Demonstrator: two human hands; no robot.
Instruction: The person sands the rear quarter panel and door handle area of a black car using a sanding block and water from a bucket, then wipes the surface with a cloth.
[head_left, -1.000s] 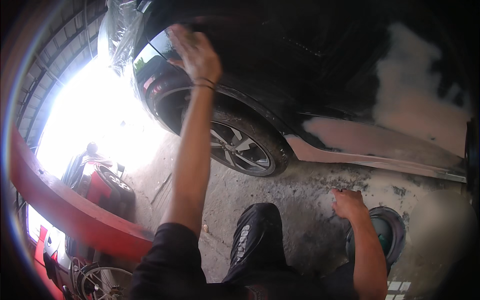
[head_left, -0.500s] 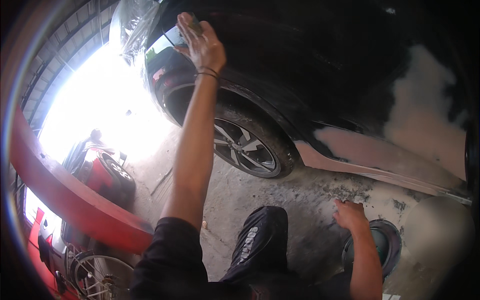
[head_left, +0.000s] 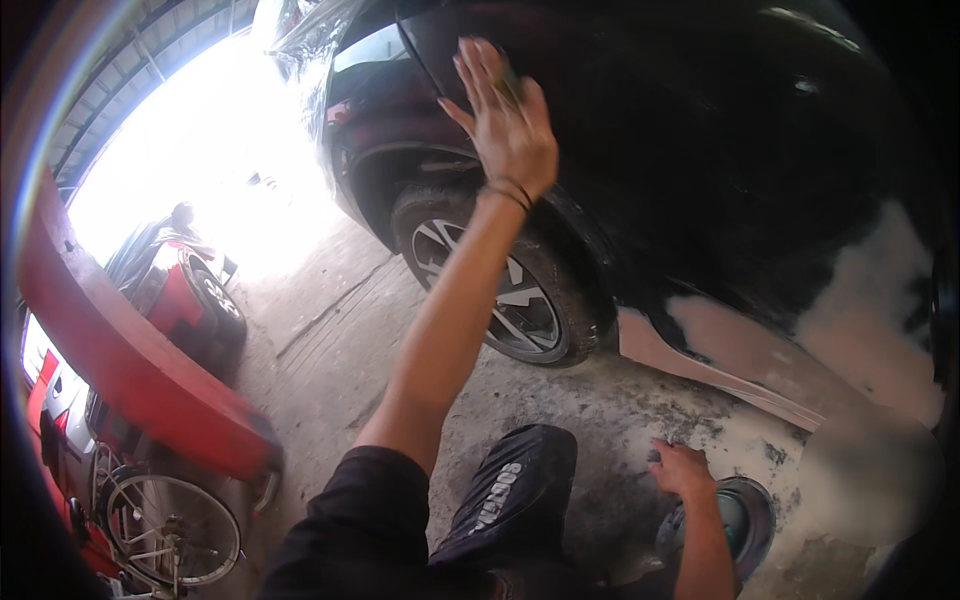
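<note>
Against the dark body panel of a car (head_left: 680, 150), above the wheel (head_left: 520, 300), my left hand (head_left: 512, 130) lies nearly flat with its fingers stretched. A small greenish pad (head_left: 510, 88) shows between those fingers, pressed to the panel; most of it is covered. Lower right, my right hand (head_left: 682, 468) hangs over the floor with curled fingers, beside a round dark bucket (head_left: 752, 510) with greenish contents. Something dark is at its fingertips, too small to name. Dull pinkish patches (head_left: 860, 310) mark the car's lower door and sill.
A red curved beam (head_left: 150, 360) crosses the left side. Beyond it stand a bicycle (head_left: 175, 530) and a red motorcycle (head_left: 195, 290). Clear plastic sheeting (head_left: 300, 50) hangs at the car's far end. My knee (head_left: 515, 490) rises over the stained concrete floor (head_left: 330, 300).
My left hand has shifted along the panel to the right, still pressed against it. The view has turned left. My right hand remains near the bucket.
</note>
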